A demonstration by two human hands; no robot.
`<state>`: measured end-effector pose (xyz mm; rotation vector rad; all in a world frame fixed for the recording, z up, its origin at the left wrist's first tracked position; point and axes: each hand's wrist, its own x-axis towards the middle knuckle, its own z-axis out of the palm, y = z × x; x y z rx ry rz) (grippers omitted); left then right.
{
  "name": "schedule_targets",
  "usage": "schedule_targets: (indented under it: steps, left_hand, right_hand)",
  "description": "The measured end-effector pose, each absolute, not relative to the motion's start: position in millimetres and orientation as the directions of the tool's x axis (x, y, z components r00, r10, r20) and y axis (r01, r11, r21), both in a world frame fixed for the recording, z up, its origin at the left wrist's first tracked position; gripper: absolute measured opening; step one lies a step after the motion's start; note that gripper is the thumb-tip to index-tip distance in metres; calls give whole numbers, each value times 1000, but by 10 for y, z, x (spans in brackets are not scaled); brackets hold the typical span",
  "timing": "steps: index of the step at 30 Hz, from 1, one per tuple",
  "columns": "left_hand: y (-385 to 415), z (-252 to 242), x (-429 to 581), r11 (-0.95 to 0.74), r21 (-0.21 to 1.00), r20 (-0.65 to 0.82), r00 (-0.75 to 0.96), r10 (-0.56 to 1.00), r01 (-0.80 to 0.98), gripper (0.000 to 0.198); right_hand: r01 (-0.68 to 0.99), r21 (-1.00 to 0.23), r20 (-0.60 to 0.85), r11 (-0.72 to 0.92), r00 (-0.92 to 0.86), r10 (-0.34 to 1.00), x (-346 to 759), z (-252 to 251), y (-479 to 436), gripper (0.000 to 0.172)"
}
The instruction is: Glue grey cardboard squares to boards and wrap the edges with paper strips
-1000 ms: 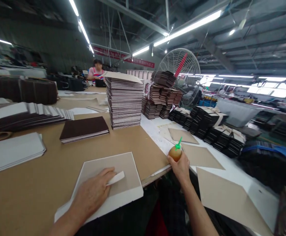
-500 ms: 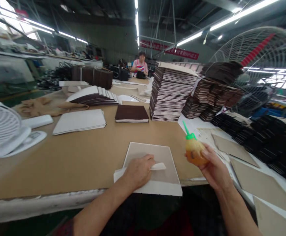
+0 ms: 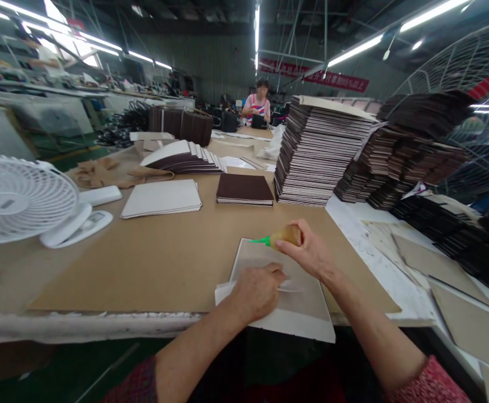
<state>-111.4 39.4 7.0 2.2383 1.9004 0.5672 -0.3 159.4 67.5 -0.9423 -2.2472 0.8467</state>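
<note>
My right hand [image 3: 312, 253] is wrapped round a squeeze bottle [image 3: 283, 237] of amber liquid. The bottle is tipped on its side, its green nozzle [image 3: 260, 240] pointing left at the far-left corner of a pale beige panel [image 3: 301, 316]. Whether the tip touches the panel, I cannot tell. My left hand [image 3: 256, 294] rests closed on that panel, gripping a white strip [image 3: 223, 292] whose ends show on both sides of the fist. The strip's material is unclear. The panel lies flat at the front edge of the table and overhangs it slightly.
Behind the panel lie a small dark brown stack [image 3: 244, 189] and white boards [image 3: 163, 198]. A tall stack of brown-and-white panels [image 3: 311, 154] rises at back right. A white fan [image 3: 12, 201] stands left. Black stacks [image 3: 458, 235] line the right. A person [image 3: 256, 107] sits far off.
My right hand has brought the bottle leftward over the panel, tilting it from upright to sideways. My left hand stays on the panel with the strip. The whole view has shifted a little.
</note>
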Motion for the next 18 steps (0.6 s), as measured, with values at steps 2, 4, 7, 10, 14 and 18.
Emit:
schedule_targets:
  steps: [2, 4, 7, 10, 14, 18]
  left_hand:
    - [399, 65, -1116, -190, 350, 189, 129, 973, 917, 28]
    - [407, 57, -1119, -193, 349, 192, 132, 973, 917, 27]
    - [421, 40, -1125, -197, 350, 195, 134, 972, 916, 28]
    - [426, 27, -1125, -196, 352, 200, 131, 971, 915, 29]
    - [420, 24, -1124, -193, 352, 201, 127, 971, 916, 29]
    - [419, 29, -1121, -191, 350, 195, 128, 972, 917, 32]
  right_hand:
    - [429, -635, 274, 643, -653, 706, -102, 714, 1601, 38]
    - [442, -555, 292, 705, -690, 662, -173, 740, 1618, 35]
    - [465, -451, 291, 762, -731, 618, -247, 768, 1653, 31]
    - [478, -361, 287, 801, -761, 582, -310, 810, 1682, 30]
    - [476, -258, 272, 841, -800, 535, -396, 889, 1714, 30]
    - [456, -169, 230, 874, -844, 485, -500, 997, 1751, 28]
